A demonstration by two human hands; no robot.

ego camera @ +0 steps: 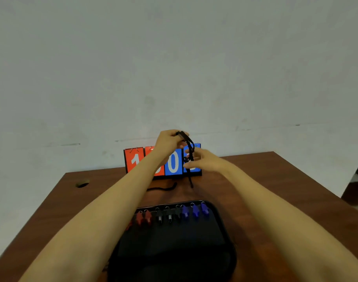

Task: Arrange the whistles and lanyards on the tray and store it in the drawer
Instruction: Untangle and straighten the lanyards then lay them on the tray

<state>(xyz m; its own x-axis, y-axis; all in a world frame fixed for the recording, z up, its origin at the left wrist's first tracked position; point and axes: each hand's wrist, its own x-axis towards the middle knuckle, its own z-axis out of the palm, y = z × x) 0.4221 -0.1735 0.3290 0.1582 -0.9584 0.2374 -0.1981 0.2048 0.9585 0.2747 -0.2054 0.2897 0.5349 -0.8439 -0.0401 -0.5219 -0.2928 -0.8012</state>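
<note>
Aloft, left hand (pixel 169 142) pinches the lanyard (pixel 191 147), grip narrow; it hangs beside the open right hand (pixel 203 162).

Dim, flat indoor light, no hard shadows or glare; soft overall focus, hands (pixel 170 143) slightly motion-blurred, wide-angle bending of worktop (pixel 275 180) edges, dark tray (pixel 225 224) detail lost.

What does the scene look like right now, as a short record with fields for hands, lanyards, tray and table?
left hand: pinches held lanyard at its top, raised above the table
right hand: fingers straight, at the hanging cord
second lanyard: lies on table, behind the tray
tray: black, whistles in a row along far edge, red, black, blue
scoreboard: stands at table's back edge
</note>
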